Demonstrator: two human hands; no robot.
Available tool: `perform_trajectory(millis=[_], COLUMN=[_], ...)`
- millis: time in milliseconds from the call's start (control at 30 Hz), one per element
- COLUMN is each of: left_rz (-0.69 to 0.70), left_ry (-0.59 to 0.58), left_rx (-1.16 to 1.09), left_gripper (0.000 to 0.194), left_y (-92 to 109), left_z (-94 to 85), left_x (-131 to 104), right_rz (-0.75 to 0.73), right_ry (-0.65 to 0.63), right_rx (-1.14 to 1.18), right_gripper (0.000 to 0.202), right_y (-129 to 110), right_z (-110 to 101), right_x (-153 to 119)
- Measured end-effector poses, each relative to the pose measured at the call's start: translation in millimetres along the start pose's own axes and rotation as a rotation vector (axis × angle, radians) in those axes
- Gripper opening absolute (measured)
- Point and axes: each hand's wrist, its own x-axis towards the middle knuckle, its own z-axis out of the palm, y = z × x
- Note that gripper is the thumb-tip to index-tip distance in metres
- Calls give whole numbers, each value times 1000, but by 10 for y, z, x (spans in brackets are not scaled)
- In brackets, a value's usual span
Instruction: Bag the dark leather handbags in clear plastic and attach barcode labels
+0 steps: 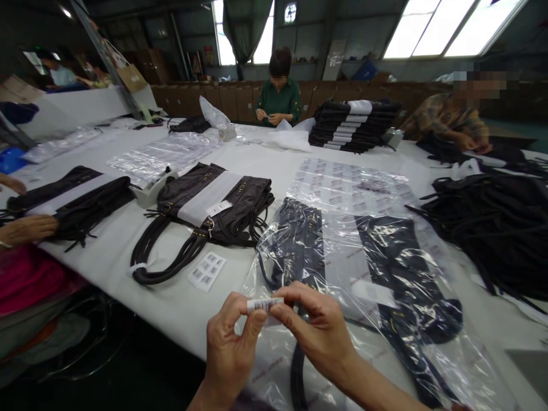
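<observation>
A small white barcode sticker is stretched between my two hands. My left hand pinches its left end between thumb and fingers, and my right hand pinches the right end. Under and beyond my hands lies a dark handbag inside a clear plastic bag, with a pale paper band across the handbag. To the left, a sheet of barcode stickers lies on the white table. Behind that sheet rests another dark handbag with a white band, a hang tag and looped handles.
A tape dispenser stands left of the unbagged handbag. Flat plastic bags lie farther back. A stack of banded handbags and a dark heap of bags sit to the right. Co-workers are at the left, far side and right.
</observation>
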Motion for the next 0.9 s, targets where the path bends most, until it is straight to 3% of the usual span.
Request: perform_trajectory(millis=[167,367,567,700,800,900], left_rz=[-6,-67,-299,-438,-457,-425], left_ry=[-9,12,-15,28,5,-89], left_rx=[-54,-55,-155,-184,-74,217], left_gripper=[18,32,55,56,53,49], left_y=[-75,-66,-98,-117,-223,-581], left_z=[11,25,24,46,-75,-413], left_x=[-2,60,35,74,1,-248], right_rz=[163,124,157,309,363,376], right_ry=[-62,-76,-89,54,188,254], right_rx=[134,94,156,248,281,230], right_gripper=[16,16,19,26,32,34], right_y=[10,-44,-50,-46,-27,62], right_z=[-38,-68,-60,-77,-231,-555], right_x=[7,51,80,133,164,122])
